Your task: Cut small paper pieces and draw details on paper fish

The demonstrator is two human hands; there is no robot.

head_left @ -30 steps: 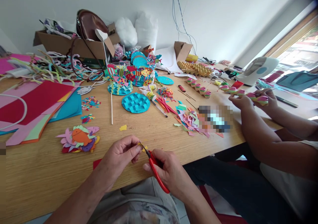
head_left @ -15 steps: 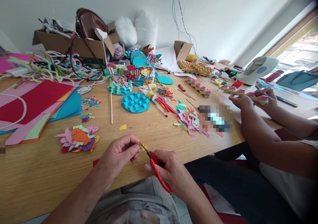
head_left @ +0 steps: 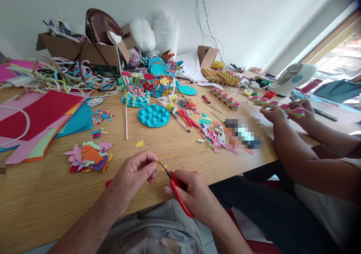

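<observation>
My left hand [head_left: 134,175] pinches a tiny yellow paper scrap [head_left: 161,166] at the fingertips, lifted just over the table edge [head_left: 42,205] so the blades can reach it. My right hand [head_left: 194,195] is closed round the red scissors [head_left: 177,192], tips at the scrap. Finished paper fish [head_left: 89,157] lie nearby, out of the way.

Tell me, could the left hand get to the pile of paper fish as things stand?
Probably yes. The pile of paper fish lies on bare table just left of the left hand, with nothing between, though that hand is pinching a small yellow scrap.
</observation>
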